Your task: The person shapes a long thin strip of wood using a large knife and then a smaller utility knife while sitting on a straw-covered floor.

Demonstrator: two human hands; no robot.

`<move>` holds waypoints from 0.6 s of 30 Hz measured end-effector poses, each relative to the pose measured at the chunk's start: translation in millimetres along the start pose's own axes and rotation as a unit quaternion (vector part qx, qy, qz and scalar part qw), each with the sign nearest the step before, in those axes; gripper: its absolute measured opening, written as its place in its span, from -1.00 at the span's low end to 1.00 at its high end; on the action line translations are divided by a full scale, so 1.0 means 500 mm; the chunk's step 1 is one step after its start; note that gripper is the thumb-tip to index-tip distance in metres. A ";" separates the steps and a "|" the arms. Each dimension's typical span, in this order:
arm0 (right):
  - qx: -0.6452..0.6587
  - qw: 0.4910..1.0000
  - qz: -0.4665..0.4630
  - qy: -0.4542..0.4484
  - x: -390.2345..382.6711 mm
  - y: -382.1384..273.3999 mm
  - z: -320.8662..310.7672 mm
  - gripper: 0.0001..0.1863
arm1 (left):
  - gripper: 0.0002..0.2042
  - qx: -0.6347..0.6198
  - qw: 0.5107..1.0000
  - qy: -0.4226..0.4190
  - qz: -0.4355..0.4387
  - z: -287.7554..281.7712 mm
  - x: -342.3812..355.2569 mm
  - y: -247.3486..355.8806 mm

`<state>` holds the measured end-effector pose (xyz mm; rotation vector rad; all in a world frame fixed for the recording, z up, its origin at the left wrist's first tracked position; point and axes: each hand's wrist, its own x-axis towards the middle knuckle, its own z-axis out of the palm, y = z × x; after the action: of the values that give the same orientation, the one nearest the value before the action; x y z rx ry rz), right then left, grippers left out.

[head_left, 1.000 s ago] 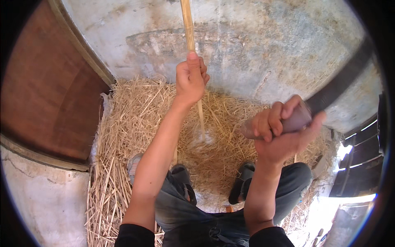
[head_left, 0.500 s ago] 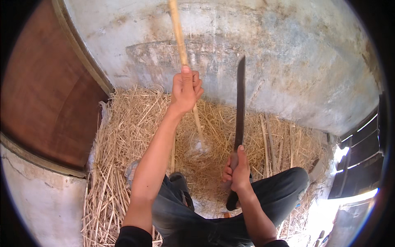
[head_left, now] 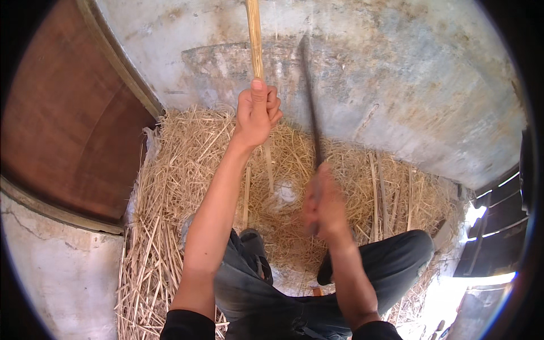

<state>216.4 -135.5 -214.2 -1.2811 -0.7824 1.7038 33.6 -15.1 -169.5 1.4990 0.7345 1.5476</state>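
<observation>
My left hand (head_left: 258,116) is closed around a long pale wooden stick (head_left: 255,42), thumb laid along it. The stick stands nearly upright; its upper end runs out of view, and its lower part slants down below the fist toward the straw. To the right, my right hand (head_left: 328,204), blurred by motion, grips a machete (head_left: 311,102) by its handle. The dark blade points up and leans left toward the stick, a gap showing between them. Its edge is seen almost narrow-on.
Loose straw (head_left: 164,209) and thin strips (head_left: 374,192) cover the floor around my bent legs (head_left: 391,258). A pale round patch (head_left: 285,192) shows between my feet. Ahead rises a stained wall (head_left: 408,73); a brown panel (head_left: 62,113) stands left, dark slats (head_left: 493,243) right.
My right hand has risen, and the machete has swung up and left, its tip now nearer the stick. The stick has become more upright, with my left hand slightly higher.
</observation>
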 end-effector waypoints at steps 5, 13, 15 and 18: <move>0.252 0.925 -0.281 -0.032 -0.069 -0.160 0.046 -0.24 | -0.37 -0.017 1.000 0.012 -0.004 0.004 0.005 0.005; 0.050 0.947 0.315 0.024 0.022 0.417 -0.086 -0.40 | -0.35 0.066 0.996 0.055 -0.011 -0.018 -0.018 -0.010; 0.170 0.916 0.354 0.082 0.033 0.431 -0.135 -0.37 | -0.35 0.024 0.999 0.029 -0.006 -0.035 -0.020 0.028; 0.136 0.958 0.247 0.061 0.015 0.295 -0.107 -0.34 | -0.34 0.010 1.000 0.010 -0.004 -0.041 -0.028 0.032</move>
<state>229.1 -195.4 -359.0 -1.4452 -0.1441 2.0110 10.0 -32.3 -165.0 1.4963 0.7685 1.5555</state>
